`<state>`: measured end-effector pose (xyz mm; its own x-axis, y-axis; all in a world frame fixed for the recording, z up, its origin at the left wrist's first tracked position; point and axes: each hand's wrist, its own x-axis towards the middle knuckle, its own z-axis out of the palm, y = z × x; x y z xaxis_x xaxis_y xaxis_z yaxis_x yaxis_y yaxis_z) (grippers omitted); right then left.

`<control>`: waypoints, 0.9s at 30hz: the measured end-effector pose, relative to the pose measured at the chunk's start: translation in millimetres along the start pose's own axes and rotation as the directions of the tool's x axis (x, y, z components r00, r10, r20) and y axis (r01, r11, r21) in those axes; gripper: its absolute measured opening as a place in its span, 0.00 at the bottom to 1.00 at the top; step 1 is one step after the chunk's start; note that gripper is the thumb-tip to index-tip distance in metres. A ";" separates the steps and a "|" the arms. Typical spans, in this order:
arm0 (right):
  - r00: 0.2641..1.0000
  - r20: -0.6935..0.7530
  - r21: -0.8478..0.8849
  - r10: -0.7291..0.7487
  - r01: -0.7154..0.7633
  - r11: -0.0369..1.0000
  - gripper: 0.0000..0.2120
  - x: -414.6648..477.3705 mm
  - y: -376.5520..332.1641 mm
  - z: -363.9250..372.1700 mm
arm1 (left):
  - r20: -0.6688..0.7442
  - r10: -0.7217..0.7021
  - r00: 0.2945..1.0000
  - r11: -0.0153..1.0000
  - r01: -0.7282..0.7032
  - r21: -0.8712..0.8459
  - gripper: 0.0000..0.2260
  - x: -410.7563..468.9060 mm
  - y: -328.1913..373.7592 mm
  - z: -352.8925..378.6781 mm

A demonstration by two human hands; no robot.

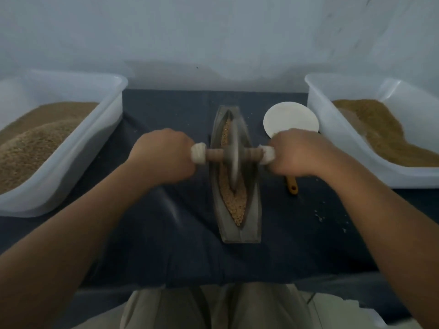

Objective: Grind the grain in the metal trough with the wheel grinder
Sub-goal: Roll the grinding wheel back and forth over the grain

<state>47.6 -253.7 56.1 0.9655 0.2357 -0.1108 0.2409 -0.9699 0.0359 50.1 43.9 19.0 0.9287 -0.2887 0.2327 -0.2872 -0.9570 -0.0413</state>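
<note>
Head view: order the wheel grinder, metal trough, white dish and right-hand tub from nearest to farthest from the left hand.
1. wheel grinder: its handle gripped by the left hand.
2. metal trough: centre, just right.
3. white dish: beyond the trough.
4. right-hand tub: far right.

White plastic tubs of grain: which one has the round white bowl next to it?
The white plastic tub on the person's right: the round white bowl sits beside its inner wall; the left tub has none.

trough (251, 224) between two tubs (78, 148), wheel (234, 150) in trough, bowl (289, 119) right
</note>
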 end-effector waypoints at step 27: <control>0.999 -0.005 -0.037 -0.040 0.040 0.999 0.07 -3.5 -7.4 -10.0 | 0.157 -0.021 0.987 0.999 0.028 -0.039 0.10 3.7 0.7 -11.2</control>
<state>43.5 -246.7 66.1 0.9555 0.2748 -0.1070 0.2828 -0.9568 0.0682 50.7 42.5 30.8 0.9599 -0.2692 0.0783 -0.2703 -0.9628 0.0035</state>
